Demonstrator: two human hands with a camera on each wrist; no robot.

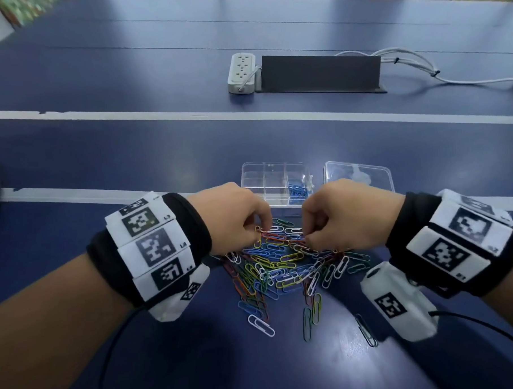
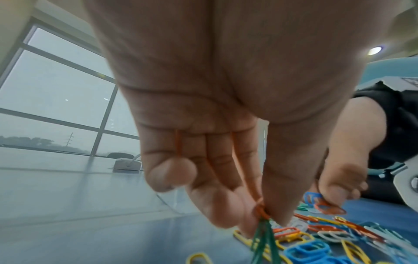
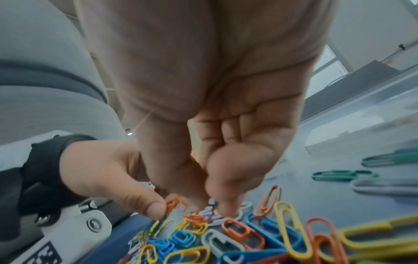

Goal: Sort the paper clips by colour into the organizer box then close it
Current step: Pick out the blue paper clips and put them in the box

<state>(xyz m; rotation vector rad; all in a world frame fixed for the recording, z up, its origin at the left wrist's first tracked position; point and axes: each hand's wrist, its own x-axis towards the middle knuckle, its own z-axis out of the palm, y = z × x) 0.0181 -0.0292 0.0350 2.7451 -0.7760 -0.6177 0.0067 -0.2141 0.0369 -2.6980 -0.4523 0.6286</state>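
The left hand (image 1: 235,215) is pinching orange paper clips (image 2: 261,210), with a green clip (image 2: 263,237) snagged and dangling beneath. The right hand (image 1: 338,217) is nipping fingertips together over the clip pile (image 1: 285,266); whether it has one, I cannot tell. The organizer box (image 1: 275,178) is sitting open just beyond both hands. Best shaking the green clip loose before dropping.
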